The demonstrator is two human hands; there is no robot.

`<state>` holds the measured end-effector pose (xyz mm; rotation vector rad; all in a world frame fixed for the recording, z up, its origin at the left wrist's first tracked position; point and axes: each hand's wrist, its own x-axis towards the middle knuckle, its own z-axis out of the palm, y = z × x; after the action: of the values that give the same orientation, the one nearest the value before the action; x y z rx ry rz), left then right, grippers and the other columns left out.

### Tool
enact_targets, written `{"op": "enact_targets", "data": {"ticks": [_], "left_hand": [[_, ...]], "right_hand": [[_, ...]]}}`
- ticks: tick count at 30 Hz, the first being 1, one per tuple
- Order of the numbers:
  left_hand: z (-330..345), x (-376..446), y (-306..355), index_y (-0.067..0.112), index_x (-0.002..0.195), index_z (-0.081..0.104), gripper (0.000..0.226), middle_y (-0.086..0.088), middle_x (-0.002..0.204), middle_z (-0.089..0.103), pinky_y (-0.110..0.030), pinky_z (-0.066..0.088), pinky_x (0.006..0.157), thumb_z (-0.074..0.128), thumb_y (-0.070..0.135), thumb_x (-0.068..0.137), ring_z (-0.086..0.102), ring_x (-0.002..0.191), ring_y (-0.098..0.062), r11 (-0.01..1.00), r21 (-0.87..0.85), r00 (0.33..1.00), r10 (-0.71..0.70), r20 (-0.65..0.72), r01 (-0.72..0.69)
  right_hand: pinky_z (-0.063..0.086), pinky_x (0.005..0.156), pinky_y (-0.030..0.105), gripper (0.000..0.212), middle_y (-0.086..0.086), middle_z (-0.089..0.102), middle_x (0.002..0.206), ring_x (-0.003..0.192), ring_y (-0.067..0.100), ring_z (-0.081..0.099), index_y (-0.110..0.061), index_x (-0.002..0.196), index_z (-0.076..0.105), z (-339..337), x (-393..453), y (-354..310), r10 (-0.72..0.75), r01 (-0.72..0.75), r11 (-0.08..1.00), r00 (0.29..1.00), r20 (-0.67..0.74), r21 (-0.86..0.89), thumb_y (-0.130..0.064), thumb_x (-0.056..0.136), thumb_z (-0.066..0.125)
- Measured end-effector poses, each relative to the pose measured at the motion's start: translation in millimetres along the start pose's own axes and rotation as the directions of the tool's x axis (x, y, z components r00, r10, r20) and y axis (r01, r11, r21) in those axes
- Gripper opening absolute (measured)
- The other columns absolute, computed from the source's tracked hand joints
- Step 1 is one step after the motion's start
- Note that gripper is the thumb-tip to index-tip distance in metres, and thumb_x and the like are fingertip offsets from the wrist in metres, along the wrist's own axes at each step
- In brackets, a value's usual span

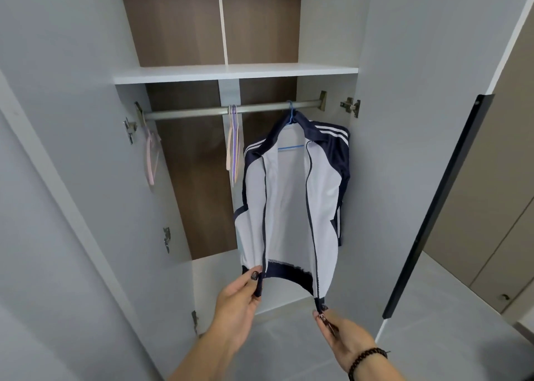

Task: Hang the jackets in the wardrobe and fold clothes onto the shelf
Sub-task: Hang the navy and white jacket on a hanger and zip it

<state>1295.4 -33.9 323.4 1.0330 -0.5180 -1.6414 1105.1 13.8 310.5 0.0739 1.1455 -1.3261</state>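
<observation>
Nearest, the bottom corners of the open jacket (289,195) front are held: the left hem edge is pinched by the left hand (237,302), thumb on top, and the zipper end of the right edge is nipped between the fingertips of the right hand (344,337). The step in hand is judged to be joining the zipper; both ends are best brought level and kept taut before the pin is seated. Farther in, the jacket is hung on a blue hanger (291,133) from the rail (202,112), beside spare hangers (233,143), under the shelf (231,74).
</observation>
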Motion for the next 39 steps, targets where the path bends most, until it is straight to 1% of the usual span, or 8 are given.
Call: {"op": "enact_targets", "data": {"ticks": [3,6,9,15,20,27,34,39], "left_hand": [[-1.8,-1.9,-4.2,0.010,0.118,0.063,0.035,-0.010,0.099,0.075,-0.023,0.054,0.064,0.056,-0.009,0.090,0.072,0.077,-0.013,0.999,0.014,0.999,-0.030,0.028,0.029],[-4.1,-2.6,-9.6,0.018,0.141,0.040,0.068,-0.017,0.098,0.073,-0.030,0.049,0.072,0.061,-0.013,0.084,0.071,0.082,-0.021,0.996,-0.047,0.996,-0.076,-0.053,0.074],[-2.1,-3.1,-12.6,0.001,0.150,0.022,0.083,-0.022,0.106,0.068,-0.031,0.054,0.068,0.065,-0.013,0.080,0.067,0.085,-0.023,0.981,-0.122,0.983,-0.164,-0.082,0.153],[18.6,-13.0,4.1,-0.013,0.095,0.072,0.028,-0.024,0.113,0.068,-0.024,0.058,0.059,0.070,-0.004,0.069,0.071,0.075,-0.017,0.933,-0.181,0.948,-0.291,0.128,0.311],[28.6,-14.0,24.1,-0.010,0.096,0.073,0.024,-0.020,0.103,0.070,-0.023,0.058,0.059,0.065,-0.007,0.074,0.071,0.073,-0.016,0.937,-0.129,0.921,-0.281,0.272,0.324],[33.6,-16.7,32.7,0.005,0.096,0.077,0.029,-0.012,0.096,0.073,-0.017,0.056,0.058,0.073,0.000,0.067,0.069,0.073,-0.012,0.981,0.073,0.951,-0.190,0.244,0.178],[44.7,-19.9,23.0,0.014,0.085,0.080,0.024,-0.004,0.099,0.074,-0.025,0.058,0.077,0.079,0.012,0.060,0.071,0.090,-0.013,0.995,-0.100,0.987,0.010,0.159,0.006],[55.8,-27.5,17.9,0.018,0.081,0.079,0.021,-0.002,0.089,0.073,-0.023,0.047,0.075,0.081,0.017,0.060,0.066,0.073,-0.006,0.997,-0.062,0.986,0.063,0.156,-0.054]], "right_hand": [[0.056,0.078,0.029,0.009,0.017,0.060,0.093,0.077,0.027,0.061,0.012,0.096,0.057,3.4,-1.6,1.3,-0.004,0.003,0.999,0.999,0.032,0.050,0.014,0.090,0.050],[0.060,0.069,0.032,0.012,0.018,0.060,0.095,0.077,0.027,0.060,0.014,0.098,0.056,9.4,-2.9,-1.6,0.034,-0.044,0.993,0.996,0.085,0.114,0.017,0.090,0.047],[0.059,0.072,0.032,0.012,0.024,0.065,0.093,0.071,0.031,0.068,0.018,0.097,0.056,17.1,-7.6,-6.6,0.132,-0.153,0.983,0.972,0.197,0.098,0.017,0.089,0.048],[0.060,0.053,0.034,0.027,0.028,0.069,0.087,0.071,0.031,0.072,0.017,0.092,0.061,32.7,-20.5,-2.4,0.192,-0.213,0.977,0.911,0.366,0.018,0.015,0.065,0.060],[0.058,0.051,0.025,0.031,0.022,0.072,0.092,0.071,0.022,0.073,0.007,0.100,0.064,36.9,-26.3,0.9,0.163,-0.154,0.987,0.921,0.353,-0.055,0.009,0.069,0.063],[0.052,0.044,0.020,0.025,0.010,0.068,0.069,0.050,0.013,0.061,0.000,0.091,0.069,39.6,-30.3,0.3,0.080,-0.083,0.997,0.930,0.359,-0.005,0.006,0.067,0.065],[0.056,0.049,0.021,0.021,0.013,0.070,0.075,0.053,0.015,0.065,0.001,0.081,0.076,39.4,-38.5,2.3,0.070,-0.112,0.989,0.924,0.376,0.092,0.009,0.066,0.063],[0.057,0.055,0.020,0.036,0.013,0.071,0.083,0.060,0.013,0.067,0.002,0.100,0.068,47.7,-45.1,10.7,-0.013,-0.067,0.978,0.926,0.377,0.199,0.010,0.065,0.062]]}}
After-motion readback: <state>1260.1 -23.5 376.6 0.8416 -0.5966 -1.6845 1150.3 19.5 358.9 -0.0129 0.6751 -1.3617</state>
